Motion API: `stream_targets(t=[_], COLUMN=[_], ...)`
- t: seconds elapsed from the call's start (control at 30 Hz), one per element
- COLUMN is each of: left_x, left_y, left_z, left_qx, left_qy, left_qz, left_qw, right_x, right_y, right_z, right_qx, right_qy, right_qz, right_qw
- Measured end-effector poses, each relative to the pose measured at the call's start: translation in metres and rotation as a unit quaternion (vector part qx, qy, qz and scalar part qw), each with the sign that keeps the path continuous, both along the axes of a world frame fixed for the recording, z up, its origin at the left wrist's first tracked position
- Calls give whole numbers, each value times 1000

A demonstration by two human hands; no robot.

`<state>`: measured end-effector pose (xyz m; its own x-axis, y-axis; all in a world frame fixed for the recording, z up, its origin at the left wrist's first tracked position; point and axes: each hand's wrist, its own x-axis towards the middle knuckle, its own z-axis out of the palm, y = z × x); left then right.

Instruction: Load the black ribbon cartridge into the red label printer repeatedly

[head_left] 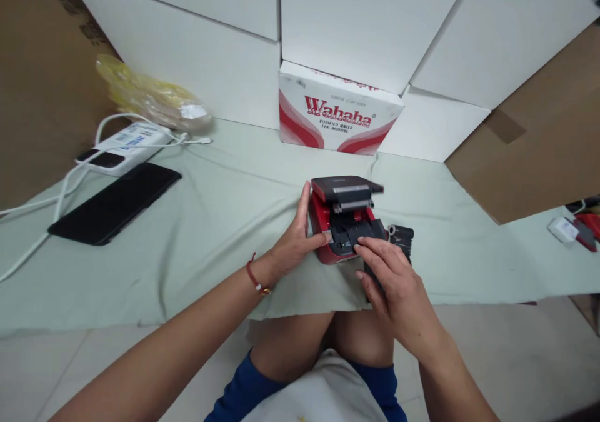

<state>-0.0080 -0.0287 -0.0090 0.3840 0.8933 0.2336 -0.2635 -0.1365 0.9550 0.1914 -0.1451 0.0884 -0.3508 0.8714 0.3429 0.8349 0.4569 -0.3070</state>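
A small red and black device [321, 247] rests on the green cloth near the table's front edge, its black lid [344, 186] raised. My left hand [300, 234] grips its left side, the thumb on the front left corner and a finger along the side. My right hand [391, 275] has its fingertips on the black inner part [351, 231] at the front right; its fingers are apart and it holds nothing that I can make out. Just right of the device lies a black roll [402, 234], partly hidden behind my right hand.
A Wahaha box [337, 112] stands against white boxes [347, 22] at the back. On the left are a black phone-like slab [115, 204], a white power strip [134, 144] with cables and a yellow plastic bag [150, 97]. A white plug [562, 229] lies far right.
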Motion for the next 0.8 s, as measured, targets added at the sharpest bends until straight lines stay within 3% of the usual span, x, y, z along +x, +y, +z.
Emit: stream_targets(t=[0.13,0.2,0.27,0.33,0.4,0.47,0.53,0.63,0.7,0.8], left_x=[-1,-2,-2,-4,-6,-8,-9,-11,-11,-10], left_y=[-1,0,2,6,9,10,8,1,-4,-4], left_z=[1,1,2,4,6,8,11,18,22,25], left_qx=[10,15,2,-35,-81,-119,-129,-78,-31,-7], left_qy=[14,9,-19,-43,-48,-44,-36,12,48,80], left_qz=[16,37,96,195,273,275,229,183,183,198], left_qw=[1000,999,995,979,957,953,964,980,982,977], right_x=[9,25,49,80,108,129,139,138,132,113], right_y=[8,13,22,38,56,74,87,94,90,79], right_z=[17,25,30,28,20,8,-5,-16,-11,15], right_qx=[-24,-18,26,57,8,-57,-113,-181,-195,-176], right_qy=[12,52,103,115,71,29,0,-34,-45,-33], right_qz=[31,3,-92,-214,-269,-258,-218,-160,-143,-148], right_qw=[999,998,990,968,961,964,969,970,969,973])
